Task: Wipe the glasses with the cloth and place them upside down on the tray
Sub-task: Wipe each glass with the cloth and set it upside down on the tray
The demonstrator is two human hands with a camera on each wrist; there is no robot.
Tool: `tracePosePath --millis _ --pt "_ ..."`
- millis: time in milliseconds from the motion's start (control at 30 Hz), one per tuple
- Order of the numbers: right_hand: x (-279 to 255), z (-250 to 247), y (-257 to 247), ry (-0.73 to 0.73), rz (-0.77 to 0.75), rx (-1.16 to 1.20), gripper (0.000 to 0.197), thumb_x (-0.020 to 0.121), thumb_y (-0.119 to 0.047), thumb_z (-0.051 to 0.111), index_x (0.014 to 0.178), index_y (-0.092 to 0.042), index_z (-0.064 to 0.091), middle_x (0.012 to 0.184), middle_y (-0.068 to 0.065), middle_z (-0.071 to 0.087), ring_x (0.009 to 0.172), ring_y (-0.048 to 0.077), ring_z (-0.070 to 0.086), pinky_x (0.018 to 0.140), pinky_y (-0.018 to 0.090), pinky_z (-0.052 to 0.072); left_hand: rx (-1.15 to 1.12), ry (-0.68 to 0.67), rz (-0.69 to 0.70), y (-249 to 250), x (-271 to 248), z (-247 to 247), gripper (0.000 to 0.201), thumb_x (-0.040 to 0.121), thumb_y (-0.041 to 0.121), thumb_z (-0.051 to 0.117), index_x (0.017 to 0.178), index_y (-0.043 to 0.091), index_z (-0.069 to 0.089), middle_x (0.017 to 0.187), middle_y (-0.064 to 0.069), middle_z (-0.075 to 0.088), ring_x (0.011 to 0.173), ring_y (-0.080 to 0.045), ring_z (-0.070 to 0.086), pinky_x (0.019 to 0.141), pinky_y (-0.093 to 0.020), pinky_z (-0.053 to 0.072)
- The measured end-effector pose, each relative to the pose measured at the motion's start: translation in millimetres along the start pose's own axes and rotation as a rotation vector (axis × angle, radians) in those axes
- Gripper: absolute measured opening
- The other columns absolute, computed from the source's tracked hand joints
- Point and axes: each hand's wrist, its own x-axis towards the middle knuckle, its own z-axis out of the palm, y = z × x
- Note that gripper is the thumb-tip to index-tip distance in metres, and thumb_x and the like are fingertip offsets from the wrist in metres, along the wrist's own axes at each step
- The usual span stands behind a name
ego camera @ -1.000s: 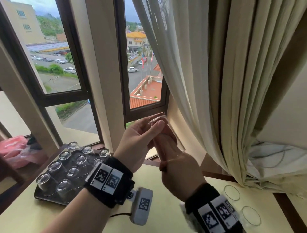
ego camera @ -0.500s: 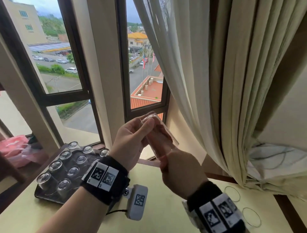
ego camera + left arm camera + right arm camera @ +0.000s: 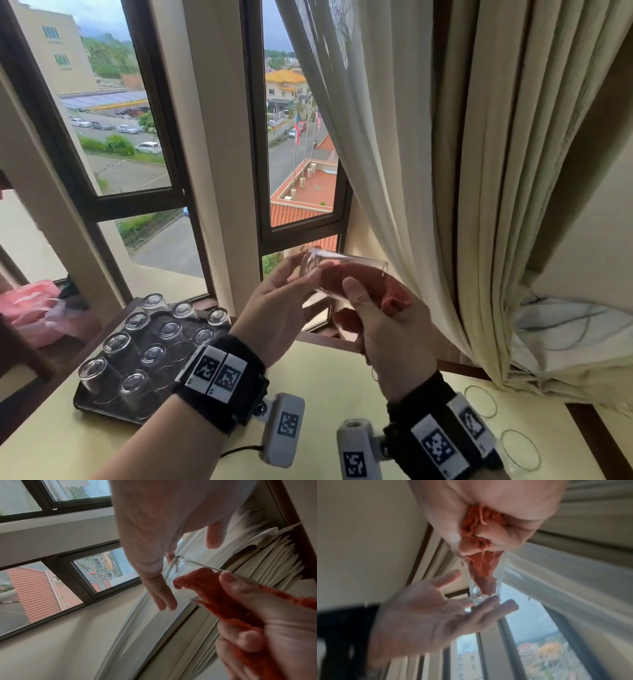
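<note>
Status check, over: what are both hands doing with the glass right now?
Right hand grips red cloth, stuffed inside the glass. Left hand open, fingertips steadying its base. Tray holds upturned glasses; nothing in the way.

No readable text, brand or number shows in any view. The wristbands (image 3: 219,373) and the small camera blocks (image 3: 286,426) carry only black-and-white square code patterns, without letters. The signs on the buildings outside are too small to read.
</note>
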Motion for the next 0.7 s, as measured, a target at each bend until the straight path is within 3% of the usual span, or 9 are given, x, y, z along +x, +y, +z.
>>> tracePosePath --millis 100,200,300,400,433,500,567,633,700 --pt "1.7 -9.5 14.3 -0.017 -0.532 -0.491 0.009 0.095 -0.029 0.079 0.102 -0.035 0.074 0.094 -0.021 0.077 0.080 0.003 0.073 0.071 0.017 0.057 -0.007 -0.044 -0.143 -2.7 -3.1 4.6 0.057 0.096 0.050 0.064 0.148 0.028 0.061 0.140 -0.031 0.063 0.122 -0.040 0.067 0.109 -0.052 0.053" --pt "3.4 -19.6 23.2 -0.051 -0.834 -0.842 0.030 0.084 -0.021 0.089 0.106 -0.027 0.070 0.102 -0.012 0.076 0.073 0.008 0.067 0.066 0.002 0.040 -0.007 -0.032 -0.271 -1.8 -0.9 7.2 0.064 0.095 0.081 0.051 0.143 0.040 0.063 0.133 -0.036 0.067 0.115 -0.044 0.070 0.101 -0.048 0.060" --pt "2.9 -27.2 21.7 -0.095 -1.011 -0.968 0.039 0.072 -0.011 0.095 0.104 -0.024 0.076 0.103 -0.011 0.076 0.071 0.011 0.065 0.060 0.013 0.035 -0.017 0.046 -0.360 3.4 2.8 9.9 0.074 0.090 0.083 0.050 0.140 0.029 0.062 0.099 -0.024 0.075 0.085 -0.034 0.076 0.075 -0.038 0.066" --pt "1.1 -29.1 26.5 -0.187 -1.095 -0.969 0.026 0.084 -0.017 0.074 0.110 -0.022 0.080 0.112 -0.012 0.077 0.074 0.015 0.071 0.060 0.019 0.049 0.008 0.090 -0.416 4.5 3.5 13.4 0.078 0.088 0.074 0.066 0.136 0.012 0.063 0.085 -0.016 0.071 0.069 -0.026 0.072 0.062 -0.034 0.063" --pt "0.7 -29.6 29.7 -0.214 -1.088 -0.958 0.029 0.087 -0.020 0.067 0.113 -0.023 0.079 0.116 -0.012 0.076 0.075 0.018 0.073 0.057 0.024 0.055 0.023 0.088 -0.386 3.5 3.7 14.3 0.075 0.090 0.066 0.071 0.136 0.008 0.063 0.086 -0.016 0.072 0.070 -0.026 0.072 0.064 -0.035 0.063" --pt "-0.4 -33.0 34.0 -0.218 -0.990 -1.017 0.038 0.087 -0.015 0.072 0.123 -0.027 0.076 0.122 -0.012 0.075 0.071 0.018 0.073 0.053 0.026 0.056 0.016 0.092 -0.279 1.0 4.4 14.8 0.062 0.093 0.046 0.075 0.136 0.004 0.060 0.095 -0.017 0.073 0.079 -0.027 0.075 0.072 -0.037 0.065" --pt "-2.0 -35.4 36.2 -0.239 -0.778 -1.175 0.060 0.082 -0.015 0.074 0.139 -0.033 0.066 0.129 -0.013 0.073 0.067 0.016 0.073 0.057 0.026 0.057 0.012 0.084 -0.181 0.8 3.2 16.4 0.049 0.091 0.031 0.077 0.130 0.004 0.061 0.100 -0.015 0.074 0.087 -0.025 0.076 0.078 -0.036 0.064" --pt "-3.8 -32.8 40.2 -0.287 -0.581 -1.237 0.059 0.089 -0.024 0.056 0.146 -0.037 0.058 0.138 -0.015 0.068 0.075 0.014 0.074 0.071 0.026 0.062 0.042 0.061 -0.108 0.0 2.6 16.9 0.044 0.084 0.026 0.080 0.121 0.005 0.067 0.103 -0.019 0.074 0.094 -0.027 0.076 0.082 -0.035 0.064" --pt "-9.7 -25.5 38.6 -0.357 -0.407 -0.951 0.051 0.095 -0.026 0.053 0.141 -0.047 0.055 0.122 -0.012 0.075 0.078 0.014 0.075 0.078 0.030 0.065 0.080 -0.015 -0.058 -1.1 1.5 17.5 0.059 0.075 0.033 0.091 0.122 0.004 0.069 0.120 -0.031 0.070 0.107 -0.034 0.074 0.090 -0.039 0.064"
